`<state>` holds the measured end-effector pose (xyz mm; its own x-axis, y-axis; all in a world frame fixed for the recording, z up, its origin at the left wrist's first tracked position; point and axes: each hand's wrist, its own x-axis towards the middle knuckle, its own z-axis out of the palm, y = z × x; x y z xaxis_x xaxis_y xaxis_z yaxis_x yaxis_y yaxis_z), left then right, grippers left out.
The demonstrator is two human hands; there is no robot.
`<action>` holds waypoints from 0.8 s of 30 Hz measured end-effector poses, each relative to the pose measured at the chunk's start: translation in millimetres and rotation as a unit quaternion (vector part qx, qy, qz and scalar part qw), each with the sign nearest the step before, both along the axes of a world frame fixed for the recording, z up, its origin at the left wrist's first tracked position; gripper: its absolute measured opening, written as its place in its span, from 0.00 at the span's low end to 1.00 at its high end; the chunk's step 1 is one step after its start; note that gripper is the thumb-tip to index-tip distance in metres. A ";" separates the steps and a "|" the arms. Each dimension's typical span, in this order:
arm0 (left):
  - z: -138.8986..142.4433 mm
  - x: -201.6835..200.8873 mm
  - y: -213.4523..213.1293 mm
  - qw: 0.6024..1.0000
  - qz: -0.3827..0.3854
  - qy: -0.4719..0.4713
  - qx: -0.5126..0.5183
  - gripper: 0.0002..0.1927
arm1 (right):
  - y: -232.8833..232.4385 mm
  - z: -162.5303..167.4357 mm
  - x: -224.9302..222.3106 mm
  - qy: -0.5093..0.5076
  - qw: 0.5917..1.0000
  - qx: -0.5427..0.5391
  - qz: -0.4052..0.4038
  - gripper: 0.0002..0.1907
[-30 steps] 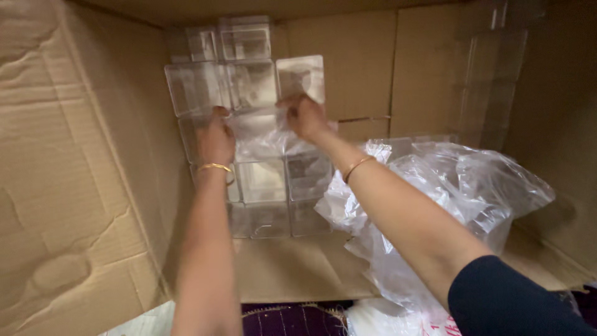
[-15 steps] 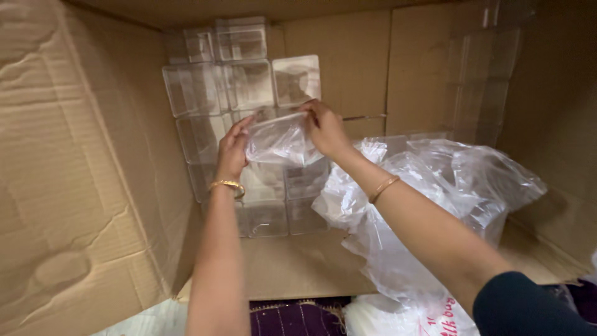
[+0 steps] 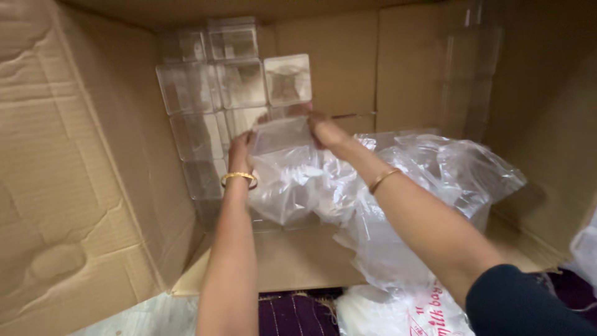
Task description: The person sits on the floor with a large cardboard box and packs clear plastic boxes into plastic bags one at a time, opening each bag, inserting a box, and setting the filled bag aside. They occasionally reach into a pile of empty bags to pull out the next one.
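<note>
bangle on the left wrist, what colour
Gold, a thin bangle on the left wrist; seen in the head view.

Gold bangles on both wrists (thin ones), dark navy sleeve (image 3: pixel 528 305) on right arm.

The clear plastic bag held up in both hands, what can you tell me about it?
The clear plastic bag is thin, see-through, crinkled film. It hangs slack inside the big cardboard box, in front of stacked clear boxes. The left hand and right hand pinch its top edge, stretched between them. Its lower part merges with more loose plastic on the right.
</note>
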<state>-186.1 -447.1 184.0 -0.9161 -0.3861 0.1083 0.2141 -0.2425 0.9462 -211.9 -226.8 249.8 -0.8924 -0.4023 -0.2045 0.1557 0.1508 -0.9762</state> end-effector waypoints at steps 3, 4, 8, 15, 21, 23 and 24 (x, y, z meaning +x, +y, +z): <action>39.2 -4.9 17.0 0.881 0.011 0.063 -0.469 0.20 | 39.6 30.6 20.5 -0.118 0.985 -0.092 0.083 0.30; 49.5 -2.4 30.4 0.896 -0.010 0.122 -0.427 0.20 | 53.6 39.2 32.4 -0.103 0.983 -0.086 0.124 0.31; 88.3 21.1 80.9 0.850 -0.066 0.065 -0.518 0.18 | 104.5 60.3 87.0 0.052 0.970 0.026 0.237 0.32; 82.8 56.5 120.4 0.852 -0.305 -0.059 -0.422 0.15 | 145.0 31.2 164.7 0.197 0.913 0.293 0.206 0.24; 68.3 80.8 134.3 0.784 -0.426 0.023 -0.451 0.16 | 165.1 -14.8 216.0 0.333 0.887 0.245 0.207 0.17; 55.7 84.4 133.5 0.844 -0.430 -0.025 -0.320 0.22 | 171.4 -20.5 223.5 0.324 0.895 0.260 0.162 0.18; 47.8 82.5 132.0 0.878 -0.392 -0.049 -0.271 0.22 | 173.7 -21.4 225.7 0.318 0.899 0.269 0.139 0.19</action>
